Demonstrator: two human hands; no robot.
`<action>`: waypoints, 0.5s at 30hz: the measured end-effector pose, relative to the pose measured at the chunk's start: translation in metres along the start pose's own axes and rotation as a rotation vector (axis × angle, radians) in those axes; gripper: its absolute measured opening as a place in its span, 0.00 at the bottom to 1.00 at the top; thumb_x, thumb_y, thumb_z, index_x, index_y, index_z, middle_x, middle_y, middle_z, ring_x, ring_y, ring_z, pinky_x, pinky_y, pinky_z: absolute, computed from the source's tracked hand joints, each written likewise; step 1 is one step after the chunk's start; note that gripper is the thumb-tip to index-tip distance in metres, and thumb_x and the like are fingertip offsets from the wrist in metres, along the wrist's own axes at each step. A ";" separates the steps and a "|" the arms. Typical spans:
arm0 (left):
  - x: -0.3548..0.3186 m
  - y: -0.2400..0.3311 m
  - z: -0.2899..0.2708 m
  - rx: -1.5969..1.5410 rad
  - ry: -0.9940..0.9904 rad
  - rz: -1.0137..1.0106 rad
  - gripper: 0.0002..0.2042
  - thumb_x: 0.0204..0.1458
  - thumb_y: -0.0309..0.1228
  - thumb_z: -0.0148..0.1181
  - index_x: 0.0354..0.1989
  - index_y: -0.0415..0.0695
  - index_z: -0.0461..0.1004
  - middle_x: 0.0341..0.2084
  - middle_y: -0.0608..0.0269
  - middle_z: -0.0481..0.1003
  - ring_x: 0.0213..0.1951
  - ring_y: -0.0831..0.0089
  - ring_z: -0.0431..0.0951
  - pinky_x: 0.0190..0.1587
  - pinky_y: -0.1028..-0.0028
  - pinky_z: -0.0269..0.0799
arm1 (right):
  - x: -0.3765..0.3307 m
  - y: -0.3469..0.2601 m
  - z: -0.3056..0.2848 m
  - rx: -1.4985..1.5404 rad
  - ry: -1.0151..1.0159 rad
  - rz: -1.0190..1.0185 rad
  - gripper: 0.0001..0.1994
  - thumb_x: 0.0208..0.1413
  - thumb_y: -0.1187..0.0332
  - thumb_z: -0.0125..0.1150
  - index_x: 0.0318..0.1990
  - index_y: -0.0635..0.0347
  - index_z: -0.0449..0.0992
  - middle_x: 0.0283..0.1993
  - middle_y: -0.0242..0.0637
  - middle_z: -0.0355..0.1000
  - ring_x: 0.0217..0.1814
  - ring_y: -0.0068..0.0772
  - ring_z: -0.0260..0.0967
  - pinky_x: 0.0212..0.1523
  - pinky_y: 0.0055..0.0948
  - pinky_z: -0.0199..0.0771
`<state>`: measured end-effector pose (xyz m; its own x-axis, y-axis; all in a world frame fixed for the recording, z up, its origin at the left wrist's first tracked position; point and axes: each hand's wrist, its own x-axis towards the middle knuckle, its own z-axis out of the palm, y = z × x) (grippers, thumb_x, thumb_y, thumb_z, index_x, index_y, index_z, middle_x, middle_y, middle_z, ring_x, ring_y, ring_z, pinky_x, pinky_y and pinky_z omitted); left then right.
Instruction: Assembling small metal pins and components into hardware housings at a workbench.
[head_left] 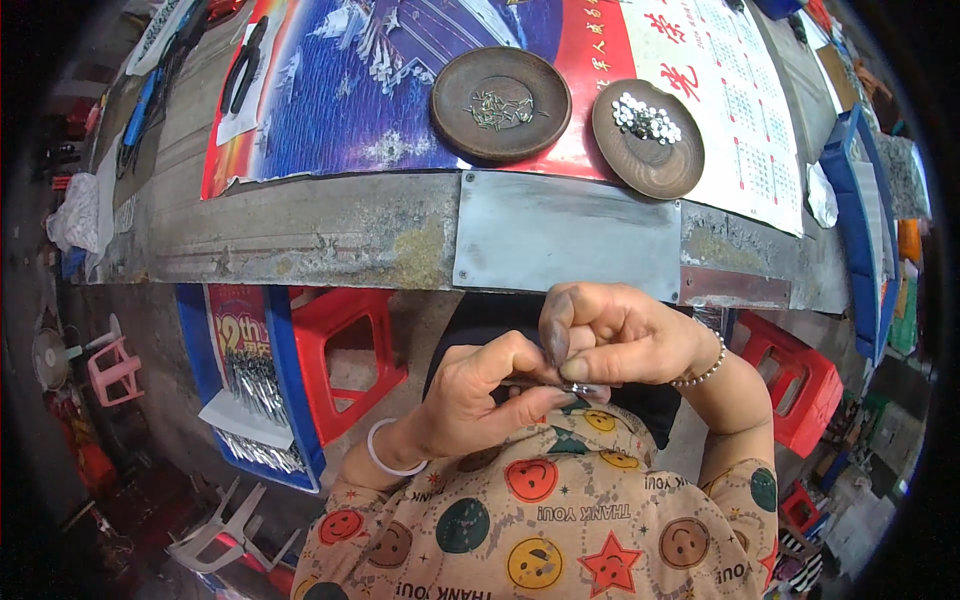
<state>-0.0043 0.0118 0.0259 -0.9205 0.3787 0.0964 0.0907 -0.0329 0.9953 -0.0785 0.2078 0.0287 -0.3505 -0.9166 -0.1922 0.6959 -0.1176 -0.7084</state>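
Note:
In front of my lap, below the table edge, my two hands meet fingertip to fingertip. My left hand (478,398) is closed, thumb and fingers pinching a small shiny metal piece (574,388) that is mostly covered. My right hand (628,338) is also closed, its darkened fingertips pressed together right at that piece; what exactly they grip is hidden. On the table ahead, a round brown dish (455,130) carries thin, short metal pins (498,110). To its right, a second brown dish (655,178) holds a cluster of small white, shiny beads or stones (645,120).
A grey metal plate (568,235) is screwed to the table's front edge. Black-handled pliers (243,68) lie far left on a poster (330,130). Left of my lap, a blue tray (310,440) holds several slim metal pieces. Red stools (345,350) stand under the table.

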 end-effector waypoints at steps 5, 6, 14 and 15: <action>-0.004 -0.003 0.002 0.057 -0.072 0.020 0.09 0.43 0.21 0.66 0.27 0.37 0.69 0.19 0.59 0.73 0.21 0.71 0.76 0.22 0.76 0.68 | 0.003 -0.012 -0.006 -0.468 -0.257 -0.131 0.07 0.57 0.74 0.53 0.41 0.65 0.66 0.32 0.39 0.66 0.28 0.37 0.69 0.30 0.28 0.70; -0.005 -0.002 0.002 0.057 -0.068 0.019 0.09 0.43 0.21 0.66 0.27 0.37 0.69 0.19 0.59 0.73 0.21 0.71 0.76 0.22 0.76 0.68 | 0.004 -0.020 -0.003 -0.665 -0.353 -0.154 0.07 0.58 0.73 0.52 0.41 0.65 0.66 0.30 0.40 0.68 0.28 0.41 0.70 0.30 0.31 0.70; 0.003 -0.014 0.000 0.279 -0.007 0.153 0.14 0.38 0.15 0.60 0.35 0.36 0.68 0.24 0.54 0.72 0.24 0.60 0.75 0.25 0.70 0.69 | -0.005 -0.026 0.039 -1.731 -0.036 -0.291 0.10 0.45 0.69 0.54 0.34 0.61 0.63 0.20 0.34 0.63 0.20 0.35 0.67 0.22 0.31 0.66; 0.004 -0.014 0.000 0.302 0.021 0.150 0.15 0.37 0.14 0.60 0.36 0.36 0.69 0.23 0.54 0.72 0.24 0.60 0.75 0.25 0.70 0.69 | -0.006 -0.023 0.041 -1.821 0.012 -0.325 0.09 0.42 0.68 0.53 0.32 0.59 0.64 0.20 0.32 0.61 0.21 0.29 0.66 0.22 0.27 0.65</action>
<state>-0.0091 0.0138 0.0119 -0.8955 0.3714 0.2451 0.3317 0.1900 0.9241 -0.0671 0.2005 0.0741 -0.3253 -0.9417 0.0859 -0.8420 0.2471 -0.4796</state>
